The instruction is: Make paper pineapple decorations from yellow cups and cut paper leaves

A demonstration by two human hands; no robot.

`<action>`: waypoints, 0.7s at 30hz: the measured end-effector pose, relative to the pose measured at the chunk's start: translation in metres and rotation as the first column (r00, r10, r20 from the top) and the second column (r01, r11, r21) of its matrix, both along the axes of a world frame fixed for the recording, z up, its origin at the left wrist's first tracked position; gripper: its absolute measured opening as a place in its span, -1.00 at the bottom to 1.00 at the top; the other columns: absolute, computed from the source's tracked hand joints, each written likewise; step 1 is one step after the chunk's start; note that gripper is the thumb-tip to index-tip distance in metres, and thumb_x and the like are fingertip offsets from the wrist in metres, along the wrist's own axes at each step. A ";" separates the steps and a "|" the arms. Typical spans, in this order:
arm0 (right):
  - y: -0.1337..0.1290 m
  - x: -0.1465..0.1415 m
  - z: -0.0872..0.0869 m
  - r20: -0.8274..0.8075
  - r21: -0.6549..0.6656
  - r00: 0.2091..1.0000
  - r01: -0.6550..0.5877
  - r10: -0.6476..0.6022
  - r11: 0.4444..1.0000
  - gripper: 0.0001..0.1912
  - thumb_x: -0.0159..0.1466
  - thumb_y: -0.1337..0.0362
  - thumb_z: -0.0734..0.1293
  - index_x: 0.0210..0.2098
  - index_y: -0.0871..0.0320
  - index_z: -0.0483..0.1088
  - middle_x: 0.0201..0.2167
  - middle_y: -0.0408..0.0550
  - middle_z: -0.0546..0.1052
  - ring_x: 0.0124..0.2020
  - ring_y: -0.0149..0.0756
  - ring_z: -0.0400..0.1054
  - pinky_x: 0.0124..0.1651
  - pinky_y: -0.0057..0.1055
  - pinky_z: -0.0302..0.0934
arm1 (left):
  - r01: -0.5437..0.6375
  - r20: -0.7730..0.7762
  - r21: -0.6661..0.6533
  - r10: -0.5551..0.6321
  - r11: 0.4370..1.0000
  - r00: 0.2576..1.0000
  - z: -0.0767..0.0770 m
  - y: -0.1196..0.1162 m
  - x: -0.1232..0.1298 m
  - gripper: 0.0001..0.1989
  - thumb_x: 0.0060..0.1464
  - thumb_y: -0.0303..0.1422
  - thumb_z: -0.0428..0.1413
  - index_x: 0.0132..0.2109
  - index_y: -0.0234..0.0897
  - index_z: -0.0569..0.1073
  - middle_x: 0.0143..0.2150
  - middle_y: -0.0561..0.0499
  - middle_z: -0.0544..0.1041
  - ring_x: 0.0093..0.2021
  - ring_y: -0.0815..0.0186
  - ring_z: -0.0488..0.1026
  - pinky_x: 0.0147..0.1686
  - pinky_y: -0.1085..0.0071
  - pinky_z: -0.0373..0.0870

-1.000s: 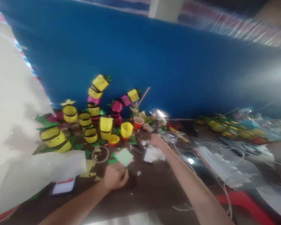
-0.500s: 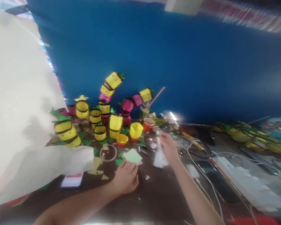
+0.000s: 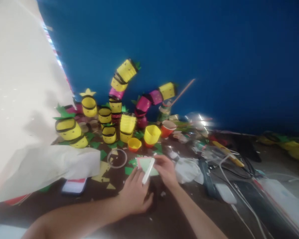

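A slim white pen-like stick slants down from the closed fingers of my right hand. Its exact kind is too blurred to tell. Beneath it lies a light green paper square with a pinkish edge. My left hand rests at the near edge of this paper, fingers stretched forward and thumb apart. The stick's lower end comes close to my left fingers; whether they touch is unclear. A translucent ring and green paper scraps lie just beyond my left hand.
Yellow cups with drawn faces stand along the back, some in curved stacks. A yellow cup and a red paper cup stand ahead. A phone lies left; crumpled white plastic, cables and a yellow-handled tool lie right.
My right hand has come left and nearer from beside the crumpled white plastic, bringing the white stick over the green paper. My left hand stays by the paper. The camera view has shifted.
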State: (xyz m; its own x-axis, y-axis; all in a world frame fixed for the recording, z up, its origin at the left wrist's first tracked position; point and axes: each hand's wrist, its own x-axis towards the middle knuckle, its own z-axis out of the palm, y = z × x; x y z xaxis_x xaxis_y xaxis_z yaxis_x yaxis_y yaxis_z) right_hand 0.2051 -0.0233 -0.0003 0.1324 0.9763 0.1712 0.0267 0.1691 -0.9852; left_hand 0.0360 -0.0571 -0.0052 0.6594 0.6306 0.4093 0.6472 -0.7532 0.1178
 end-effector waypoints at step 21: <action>-0.005 -0.014 0.016 0.328 -0.031 0.945 0.021 -0.010 0.999 -0.80 0.12 0.18 0.29 -0.56 0.15 0.33 -0.63 -0.17 0.40 -0.56 -0.41 0.28 -0.50 -0.50 0.23 | 0.037 -0.044 -0.079 -0.040 0.996 0.998 0.002 -0.004 0.002 -0.48 0.06 -0.12 -0.14 -0.02 -0.48 0.34 -0.09 -0.27 0.39 0.00 0.01 0.28 0.13 0.06 0.02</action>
